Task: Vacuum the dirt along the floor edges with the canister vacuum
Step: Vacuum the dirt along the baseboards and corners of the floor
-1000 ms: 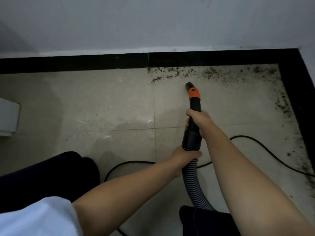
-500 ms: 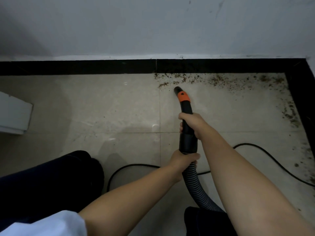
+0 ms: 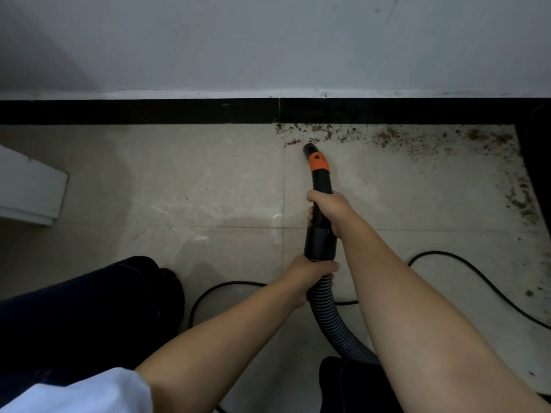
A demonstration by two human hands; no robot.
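while the right hand (image 3: 331, 211) wraps around the upper part of the black plastic vacuum wand with the orange collar (image 3: 320, 186), the left hand (image 3: 310, 274) grips lower down, right where the wand's thick black cuff meets the ribbed grey-black flexible hose (image 3: 331, 323). so both hands are clenched on the same tool, one on the rigid tube, one at the hose joint. the wand's open tip (image 3: 308, 149) is angled down toward the pale beige floor tiles (image 3: 208, 180), sitting just at the left end of a strip of brown crumbly dirt (image 3: 387, 137) that runs along the black skirting band (image 3: 149, 111) at the foot of the grey-white wall (image 3: 268, 40). can't honestly tell if the tip is touching the tile or just above it. more of that dirt trails down the right edge of the floor (image 3: 521, 201) next to a second black border. the hose curves back toward the bottom of the view between the two forearms. a thin black power cord (image 3: 465, 263) snakes across the tiles behind the arms. a dark navy trouser leg (image 3: 74, 317) is bent at lower left with a bit of white sleeve or shirt (image 3: 77, 394) below it, and a white boxy object (image 3: 29, 189) pokes in at the left edge.
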